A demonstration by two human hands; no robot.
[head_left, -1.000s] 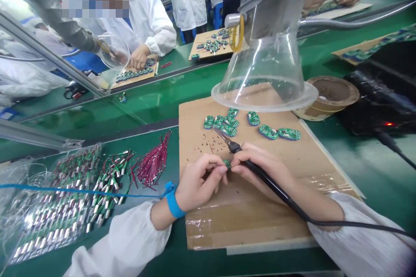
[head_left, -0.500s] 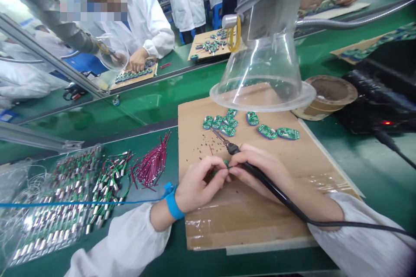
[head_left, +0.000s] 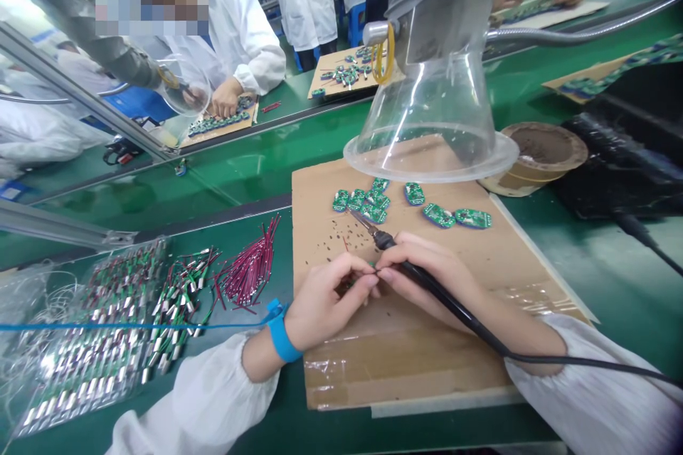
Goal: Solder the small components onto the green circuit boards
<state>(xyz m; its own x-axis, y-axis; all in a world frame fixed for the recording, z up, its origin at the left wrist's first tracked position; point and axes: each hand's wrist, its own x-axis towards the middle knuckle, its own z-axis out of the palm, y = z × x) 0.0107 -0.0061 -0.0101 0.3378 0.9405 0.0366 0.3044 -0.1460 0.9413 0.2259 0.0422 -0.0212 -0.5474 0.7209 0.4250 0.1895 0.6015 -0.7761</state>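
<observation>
My right hand [head_left: 435,274] is closed round a black soldering iron [head_left: 430,284], its metal tip pointing up and left toward the green circuit boards [head_left: 375,207]. My left hand [head_left: 331,295], with a blue wrist strap [head_left: 284,333], is pinched closed. Thumb and fingertips of both hands meet over the cardboard sheet [head_left: 410,370]. Between them a bit of green shows, mostly covered by the fingers, and I cannot make out what it is. A thin red wire [head_left: 346,245] sticks up just beyond my left fingers.
A clear fume hood [head_left: 427,128] hangs above the boards. At left lie dark red wires [head_left: 248,266], small metal parts with green wires [head_left: 178,298] and a plastic tray [head_left: 80,370] of similar parts. A round tub [head_left: 549,156] stands right. Co-workers sit across the bench.
My fingertips have shifted slightly, and the green piece between them shows less. The soldering iron has moved a touch to the right. The boards lie as before.
</observation>
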